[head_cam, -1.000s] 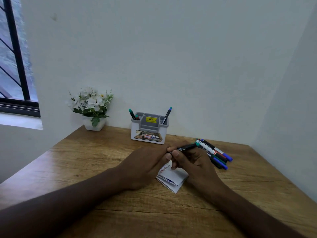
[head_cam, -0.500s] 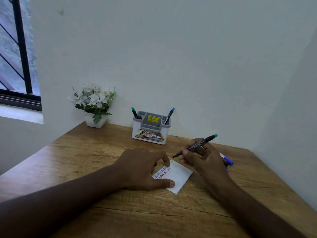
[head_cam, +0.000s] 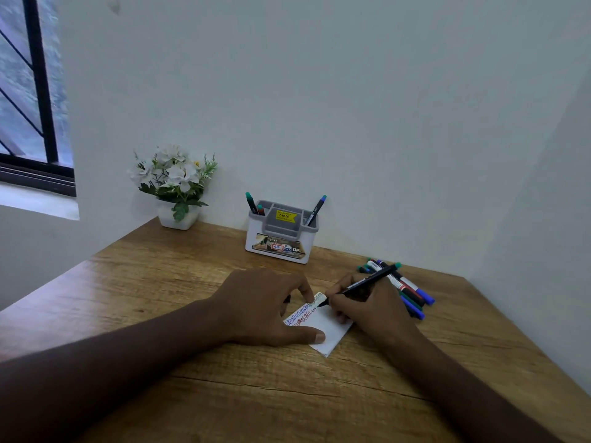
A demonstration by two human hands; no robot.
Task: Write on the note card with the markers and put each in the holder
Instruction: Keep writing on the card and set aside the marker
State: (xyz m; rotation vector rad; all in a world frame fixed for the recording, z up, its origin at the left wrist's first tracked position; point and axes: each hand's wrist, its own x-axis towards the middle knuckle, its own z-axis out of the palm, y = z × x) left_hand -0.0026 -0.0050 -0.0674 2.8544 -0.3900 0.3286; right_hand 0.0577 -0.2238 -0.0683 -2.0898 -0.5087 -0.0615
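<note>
One marker (head_cam: pixel 361 284) gripped in right hand (head_cam: pixel 367 306), three in holder (head_cam: pixel 281 238), left hand (head_cam: pixel 265 310) flat on one card (head_cam: pixel 329 330).

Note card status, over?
Left hand pressing note card flat. Right hand gripping marker, tip on card. Nothing in the way.

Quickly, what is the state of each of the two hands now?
Left hand: open, fingers pressing the card flat.
Right hand: closed on a green-capped marker, tip on the card.
</note>
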